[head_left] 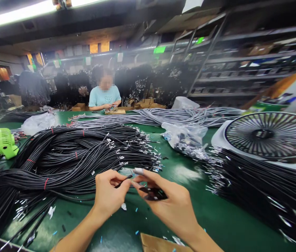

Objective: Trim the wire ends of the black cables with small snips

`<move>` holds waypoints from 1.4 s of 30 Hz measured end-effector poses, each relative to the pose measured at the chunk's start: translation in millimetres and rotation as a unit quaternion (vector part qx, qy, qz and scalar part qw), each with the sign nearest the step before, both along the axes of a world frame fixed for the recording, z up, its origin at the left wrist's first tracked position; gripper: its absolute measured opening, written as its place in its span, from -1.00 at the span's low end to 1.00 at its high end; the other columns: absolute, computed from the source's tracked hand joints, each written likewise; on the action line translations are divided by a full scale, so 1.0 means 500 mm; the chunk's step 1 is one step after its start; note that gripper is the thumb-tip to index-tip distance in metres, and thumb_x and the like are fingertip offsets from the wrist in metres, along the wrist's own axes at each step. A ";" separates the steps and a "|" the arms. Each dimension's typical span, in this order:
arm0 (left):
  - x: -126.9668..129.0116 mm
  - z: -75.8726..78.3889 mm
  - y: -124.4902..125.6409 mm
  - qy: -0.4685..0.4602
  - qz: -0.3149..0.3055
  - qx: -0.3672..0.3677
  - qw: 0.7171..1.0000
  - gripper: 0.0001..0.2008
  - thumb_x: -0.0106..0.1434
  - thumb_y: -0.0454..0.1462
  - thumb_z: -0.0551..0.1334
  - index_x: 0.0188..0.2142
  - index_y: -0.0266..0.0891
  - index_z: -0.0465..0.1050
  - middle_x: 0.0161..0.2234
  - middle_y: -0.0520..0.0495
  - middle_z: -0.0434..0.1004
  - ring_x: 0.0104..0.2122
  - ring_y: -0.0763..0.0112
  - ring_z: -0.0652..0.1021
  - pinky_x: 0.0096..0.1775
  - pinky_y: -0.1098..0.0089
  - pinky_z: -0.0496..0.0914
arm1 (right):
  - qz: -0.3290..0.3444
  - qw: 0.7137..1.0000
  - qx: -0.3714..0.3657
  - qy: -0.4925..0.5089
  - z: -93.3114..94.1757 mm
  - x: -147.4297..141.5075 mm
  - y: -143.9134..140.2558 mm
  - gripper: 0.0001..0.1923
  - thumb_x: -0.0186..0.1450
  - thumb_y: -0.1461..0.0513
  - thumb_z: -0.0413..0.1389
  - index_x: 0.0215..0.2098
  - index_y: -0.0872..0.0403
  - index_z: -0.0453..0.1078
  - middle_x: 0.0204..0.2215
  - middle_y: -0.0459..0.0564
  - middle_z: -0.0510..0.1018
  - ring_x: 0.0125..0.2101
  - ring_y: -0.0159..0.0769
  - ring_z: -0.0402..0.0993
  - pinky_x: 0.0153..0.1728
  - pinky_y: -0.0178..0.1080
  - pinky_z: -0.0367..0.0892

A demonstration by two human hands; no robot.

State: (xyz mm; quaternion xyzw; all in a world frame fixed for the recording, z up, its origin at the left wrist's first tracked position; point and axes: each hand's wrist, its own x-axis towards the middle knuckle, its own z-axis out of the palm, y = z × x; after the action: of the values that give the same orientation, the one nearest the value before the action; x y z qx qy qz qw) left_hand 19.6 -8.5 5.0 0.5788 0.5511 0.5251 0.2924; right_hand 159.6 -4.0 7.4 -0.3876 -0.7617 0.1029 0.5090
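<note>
My left hand (109, 192) pinches a black cable (123, 181) between thumb and forefinger, with its end pointing up and to the right. Close by, the fingertips of my right hand (167, 196) meet at the thin wires (133, 174) of that cable end. A black object (154, 193), flat and shiny, is tucked into my right palm; its kind is not clear. One right fingertip wears a pale wrap (138, 171). Just beyond both hands lie the white-tipped ends of a large bundle of black cables (66, 154).
More black cables (258, 189) are stacked at right under a round fan (263, 134). Grey cables (148, 117) and a plastic bag (186, 136) lie farther back. A small green fan (5, 143) stands left. A co-worker (105, 94) sits opposite. Cardboard (160, 243) and scraps lie in front.
</note>
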 end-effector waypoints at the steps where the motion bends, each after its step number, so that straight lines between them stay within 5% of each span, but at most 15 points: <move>1: -0.001 -0.002 0.001 0.003 0.001 0.007 1.000 -0.85 0.02 -0.32 0.25 -0.63 -0.31 0.51 -0.63 -0.03 0.50 -0.64 0.49 0.42 -0.61 0.54 0.21 | -0.002 1.000 -0.017 0.021 0.001 -0.001 0.000 -0.76 0.13 0.30 0.08 -0.21 0.04 0.42 -0.48 -0.07 0.63 -0.59 -0.31 0.55 -0.53 -0.34 0.48; 15: -0.003 -0.029 0.003 0.042 -0.014 0.108 0.993 -0.90 0.10 -0.35 0.23 -0.51 -0.25 0.52 -0.48 -0.08 0.55 -0.46 0.38 0.51 -0.44 0.47 0.37 | 0.007 0.978 -0.151 0.144 0.005 -0.008 0.005 -0.79 0.09 0.25 0.13 -0.27 0.11 0.44 -0.48 0.00 0.64 -0.49 -0.22 0.60 -0.41 -0.28 0.55; 20: -0.007 0.004 0.000 0.011 -0.046 0.031 0.998 -0.93 -0.02 -0.36 0.31 -0.60 -0.27 0.50 -0.62 0.02 0.46 -0.62 0.50 0.40 -0.58 0.54 0.26 | -0.009 0.985 -0.116 0.129 0.009 -0.007 0.000 -0.82 0.11 0.26 0.09 -0.30 0.07 0.45 -0.46 -0.02 0.64 -0.47 -0.21 0.60 -0.42 -0.29 0.55; 24: -0.015 0.040 0.001 -0.044 -0.126 -0.094 0.987 -0.72 0.07 -0.34 0.19 -0.74 -0.28 0.42 -0.78 0.11 0.23 -0.74 0.60 0.22 -0.67 0.56 0.11 | -0.007 0.989 -0.096 0.113 0.013 -0.009 -0.006 -0.83 0.12 0.28 0.07 -0.32 0.08 0.45 -0.47 -0.01 0.64 -0.51 -0.24 0.59 -0.50 -0.34 0.52; 29: -0.019 0.060 0.002 -0.099 -0.161 -0.141 0.972 -0.76 -0.06 -0.37 0.24 -0.79 -0.30 0.33 -0.76 0.12 0.22 -0.71 0.62 0.19 -0.64 0.56 0.08 | 0.049 0.972 -0.150 0.172 0.027 -0.017 -0.011 -0.88 0.11 0.25 0.10 -0.38 0.09 0.45 -0.50 0.00 0.62 -0.53 -0.27 0.57 -0.52 -0.35 0.49; 33: -0.021 0.047 -0.003 -0.080 -0.138 -0.062 0.985 -0.82 -0.09 -0.38 0.27 -0.74 -0.29 0.34 -0.71 0.09 0.30 -0.67 0.59 0.25 -0.62 0.55 0.11 | 0.093 0.934 -0.247 0.242 0.041 -0.018 -0.009 -0.82 0.07 0.17 0.18 -0.39 0.12 0.45 -0.54 -0.01 0.58 -0.64 -0.38 0.46 -0.60 -0.37 0.42; 37: -0.024 0.023 -0.009 0.016 -0.083 0.073 0.994 -0.83 0.02 -0.37 0.24 -0.66 -0.27 0.36 -0.66 0.08 0.31 -0.64 0.56 0.30 -0.59 0.55 0.17 | 0.105 0.901 -0.333 0.257 0.039 -0.013 -0.002 -0.66 0.06 0.08 0.19 -0.29 0.16 0.45 -0.70 -0.12 0.44 -0.83 -0.59 0.04 -0.84 -0.46 -0.01; 40: -0.026 0.012 -0.010 0.119 -0.048 0.182 0.975 -0.79 0.13 -0.37 0.18 -0.62 -0.26 0.36 -0.65 0.07 0.32 -0.64 0.55 0.32 -0.58 0.54 0.18 | 0.086 0.897 -0.349 0.256 0.036 -0.011 0.001 -0.62 0.07 0.07 0.18 -0.26 0.19 0.47 -0.86 -0.26 0.20 -0.84 -0.57 -0.02 -0.81 -0.45 -0.06; 42: -0.026 0.009 -0.008 0.185 -0.032 0.259 0.948 -0.74 0.19 -0.38 0.13 -0.62 -0.25 0.36 -0.67 0.06 0.32 -0.65 0.54 0.32 -0.58 0.52 0.17 | 0.074 0.893 -0.356 0.265 0.039 -0.012 0.001 -0.62 0.02 0.07 0.21 -0.31 0.19 0.48 -0.81 -0.22 0.27 -0.84 -0.59 -0.02 -0.82 -0.46 -0.07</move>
State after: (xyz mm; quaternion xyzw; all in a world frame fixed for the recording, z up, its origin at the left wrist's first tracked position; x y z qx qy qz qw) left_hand 6.4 -12.5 9.5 0.7387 0.4217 0.5241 0.0424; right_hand 153.6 -3.5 26.9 -0.4439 -0.5369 0.5037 0.5109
